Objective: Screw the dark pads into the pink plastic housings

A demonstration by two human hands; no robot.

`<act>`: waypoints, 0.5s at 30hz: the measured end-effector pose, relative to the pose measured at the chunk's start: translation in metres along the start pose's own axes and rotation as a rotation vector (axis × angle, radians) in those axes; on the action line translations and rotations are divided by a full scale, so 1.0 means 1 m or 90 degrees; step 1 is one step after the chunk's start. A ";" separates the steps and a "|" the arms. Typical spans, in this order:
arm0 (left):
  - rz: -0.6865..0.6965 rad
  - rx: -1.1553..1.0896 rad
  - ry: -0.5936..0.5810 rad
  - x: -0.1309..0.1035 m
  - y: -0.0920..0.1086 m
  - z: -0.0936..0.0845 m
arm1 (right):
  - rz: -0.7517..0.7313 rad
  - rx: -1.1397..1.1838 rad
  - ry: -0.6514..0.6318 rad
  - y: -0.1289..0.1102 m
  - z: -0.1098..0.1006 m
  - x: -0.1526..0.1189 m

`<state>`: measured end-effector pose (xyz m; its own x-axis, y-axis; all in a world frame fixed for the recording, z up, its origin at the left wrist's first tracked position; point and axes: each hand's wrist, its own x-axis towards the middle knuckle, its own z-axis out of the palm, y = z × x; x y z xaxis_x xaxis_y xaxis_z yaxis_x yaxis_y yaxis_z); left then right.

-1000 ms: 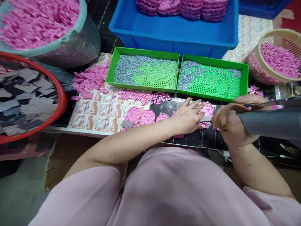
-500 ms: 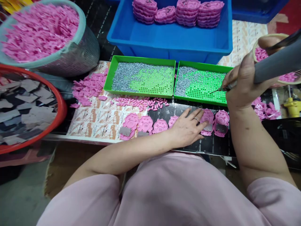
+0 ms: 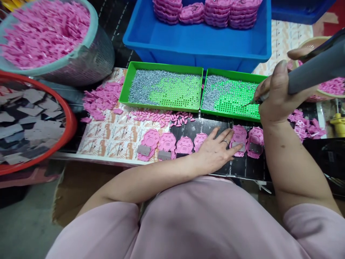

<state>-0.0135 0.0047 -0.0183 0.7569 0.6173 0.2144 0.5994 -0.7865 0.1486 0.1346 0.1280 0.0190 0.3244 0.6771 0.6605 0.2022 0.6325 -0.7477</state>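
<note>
My right hand (image 3: pixel 277 91) is wrapped round a grey electric screwdriver (image 3: pixel 312 73). Its thin bit points down over the right green tray (image 3: pixel 231 114), which holds small metal screws (image 3: pixel 212 88). My left hand (image 3: pixel 217 151) lies flat with fingers spread on the bench, its fingertips at a pink plastic casing (image 3: pixel 239 135) with a grey plate in its lower part. Another pink casing (image 3: pixel 255 138) lies to the right of it. Left of the hand several more casings (image 3: pixel 167 142) stand in a row, some with grey or dark plates; my hand partly covers the nearest.
Behind the trays stands a blue bin (image 3: pixel 194 46) with stacked pink casings. A second green tray (image 3: pixel 161 107) holds more screws. Small pink cylinders (image 3: pixel 178 118) and loose pink parts (image 3: pixel 104 99) lie nearby. At left are a pale green basket (image 3: pixel 105 54) and a red basket (image 3: pixel 70 122).
The view has shifted slightly. My left hand has slid a little, its fingers drawn slightly back from the casing. The screwdriver stays over the right tray in my right hand.
</note>
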 end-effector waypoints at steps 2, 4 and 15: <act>0.000 0.006 -0.002 0.000 0.001 0.000 | 0.003 0.003 -0.005 0.000 0.003 0.001; 0.001 0.014 -0.002 0.000 0.002 0.001 | -0.003 0.008 0.001 0.001 0.005 0.001; -0.004 0.028 -0.006 0.001 0.003 0.006 | -0.028 0.023 -0.020 0.011 0.004 0.002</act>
<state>-0.0100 0.0032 -0.0234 0.7552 0.6229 0.2043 0.6151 -0.7811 0.1075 0.1336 0.1378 0.0119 0.2867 0.6600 0.6944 0.1815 0.6742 -0.7159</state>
